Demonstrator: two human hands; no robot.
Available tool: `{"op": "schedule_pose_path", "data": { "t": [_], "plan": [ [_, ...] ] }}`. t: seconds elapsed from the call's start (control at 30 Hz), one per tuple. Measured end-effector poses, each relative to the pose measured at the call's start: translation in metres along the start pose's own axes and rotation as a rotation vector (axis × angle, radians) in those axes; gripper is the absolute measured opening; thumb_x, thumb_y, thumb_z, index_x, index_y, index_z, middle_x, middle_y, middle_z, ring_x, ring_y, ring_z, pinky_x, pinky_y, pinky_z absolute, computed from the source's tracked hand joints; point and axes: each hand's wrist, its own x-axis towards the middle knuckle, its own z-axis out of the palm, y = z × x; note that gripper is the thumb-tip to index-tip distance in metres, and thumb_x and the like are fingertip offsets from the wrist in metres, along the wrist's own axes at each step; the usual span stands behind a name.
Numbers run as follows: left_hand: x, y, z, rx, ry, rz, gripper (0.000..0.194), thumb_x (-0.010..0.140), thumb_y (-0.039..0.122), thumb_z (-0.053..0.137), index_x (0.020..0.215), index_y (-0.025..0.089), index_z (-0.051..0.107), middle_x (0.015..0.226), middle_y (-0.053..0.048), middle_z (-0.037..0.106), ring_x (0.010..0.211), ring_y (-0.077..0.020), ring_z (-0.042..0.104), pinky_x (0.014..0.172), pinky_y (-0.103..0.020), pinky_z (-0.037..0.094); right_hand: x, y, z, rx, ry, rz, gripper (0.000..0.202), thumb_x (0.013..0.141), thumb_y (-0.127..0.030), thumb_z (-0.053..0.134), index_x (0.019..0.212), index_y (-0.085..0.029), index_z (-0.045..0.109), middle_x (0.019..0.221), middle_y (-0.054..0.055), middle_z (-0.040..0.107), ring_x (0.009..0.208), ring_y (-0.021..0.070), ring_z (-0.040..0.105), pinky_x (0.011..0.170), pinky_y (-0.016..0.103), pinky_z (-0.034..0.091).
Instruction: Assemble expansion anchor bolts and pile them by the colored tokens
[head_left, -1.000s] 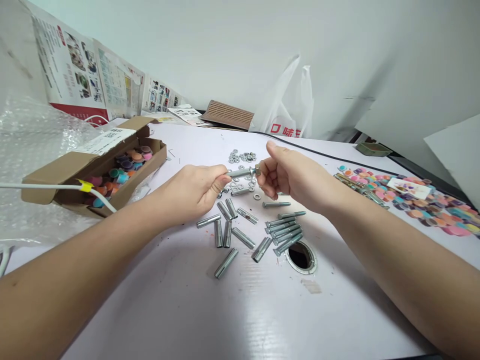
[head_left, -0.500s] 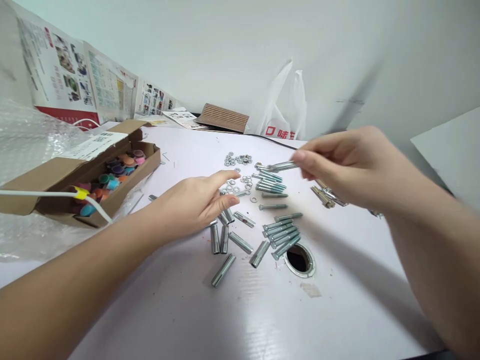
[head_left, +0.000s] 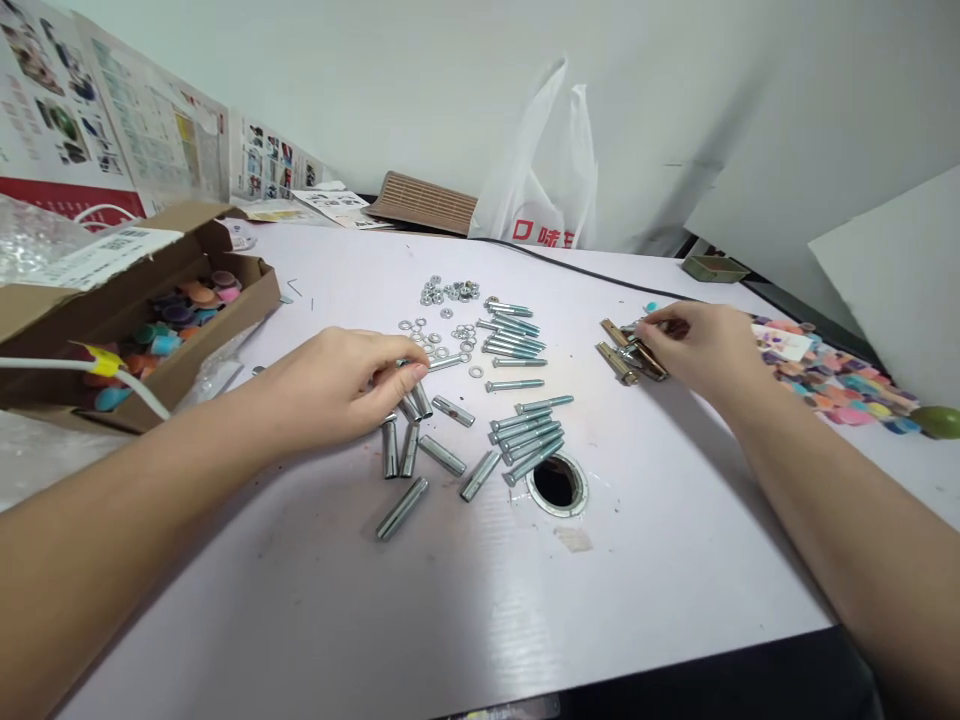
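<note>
My left hand point(head_left: 364, 380) is closed in a pinch over the upper ends of several silver metal sleeves point(head_left: 401, 508). What lies between its thumb and finger is mostly hidden. At the right, my right hand point(head_left: 694, 345) has its fingertips closed on a silver expansion bolt point(head_left: 636, 350), low over a small pile of brass-coloured expansion bolts point(head_left: 616, 364). Between the hands lie loose hex bolts point(head_left: 517, 386), roughly in rows. Flat washers point(head_left: 476, 371) and a cluster of nuts point(head_left: 450, 291) are behind the sleeves.
An open cardboard box point(head_left: 247, 300) of coloured pieces stands at left. More coloured pieces point(head_left: 847, 385) spread at far right. A round hole point(head_left: 556, 487) opens in the white table point(head_left: 450, 620). A plastic bag point(head_left: 540, 180) and a black cable point(head_left: 577, 265) are at the back.
My right hand has carried the silver bolt right and down to the brass-coloured pile. My left hand has closed its spread thumb and finger near the sleeves. The view has shifted right.
</note>
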Motion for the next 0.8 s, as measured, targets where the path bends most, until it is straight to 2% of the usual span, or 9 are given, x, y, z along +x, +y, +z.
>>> {"op": "schedule_pose_path", "data": {
  "t": [0.17, 0.33, 0.43, 0.6, 0.8],
  "plan": [
    [-0.002, 0.004, 0.0, -0.003, 0.051, 0.095, 0.028, 0.098, 0.036, 0.047, 0.092, 0.021, 0.071, 0.082, -0.001, 0.072, 0.072, -0.0131, 0.062, 0.069, -0.028, 0.043, -0.003, -0.002, 0.008, -0.072, -0.046, -0.094, 0.021, 0.085, -0.034, 0.061, 0.087, -0.017, 0.073, 0.096, 0.012, 0.071, 0.087, 0.0259, 0.062, 0.071, 0.037, 0.04],
    [-0.002, 0.007, -0.001, 0.017, 0.086, 0.112, 0.03, 0.097, 0.035, 0.047, 0.085, 0.02, 0.07, 0.071, 0.001, 0.068, 0.061, -0.0107, 0.054, 0.062, -0.026, 0.039, -0.003, 0.001, 0.009, -0.07, -0.039, -0.071, 0.018, 0.084, -0.035, 0.061, 0.084, -0.02, 0.07, 0.092, 0.01, 0.07, 0.086, 0.0274, 0.062, 0.071, 0.038, 0.042],
    [-0.002, 0.007, -0.002, 0.027, 0.081, 0.095, 0.03, 0.095, 0.035, 0.047, 0.084, 0.019, 0.07, 0.069, 0.0, 0.067, 0.059, -0.0107, 0.052, 0.061, -0.026, 0.038, -0.003, 0.001, 0.011, -0.07, -0.037, -0.072, 0.017, 0.084, -0.035, 0.061, 0.085, -0.02, 0.069, 0.09, 0.009, 0.07, 0.085, 0.0276, 0.062, 0.07, 0.038, 0.041],
    [-0.001, 0.007, -0.003, 0.011, 0.047, 0.11, 0.032, 0.094, 0.034, 0.045, 0.085, 0.019, 0.071, 0.073, -0.002, 0.069, 0.064, -0.0122, 0.056, 0.063, -0.025, 0.039, -0.004, -0.001, 0.011, -0.094, 0.001, -0.122, 0.017, 0.085, -0.036, 0.06, 0.086, -0.021, 0.07, 0.094, 0.012, 0.071, 0.089, 0.0291, 0.062, 0.072, 0.038, 0.039],
    [-0.001, 0.009, -0.002, -0.002, 0.057, 0.081, 0.032, 0.094, 0.035, 0.045, 0.085, 0.02, 0.072, 0.071, -0.002, 0.068, 0.063, -0.0138, 0.057, 0.065, -0.027, 0.041, -0.01, -0.008, 0.002, -0.059, 0.02, -0.115, 0.022, 0.089, -0.037, 0.056, 0.094, -0.02, 0.068, 0.103, 0.014, 0.072, 0.095, 0.03, 0.064, 0.079, 0.04, 0.043]
  ]
}}
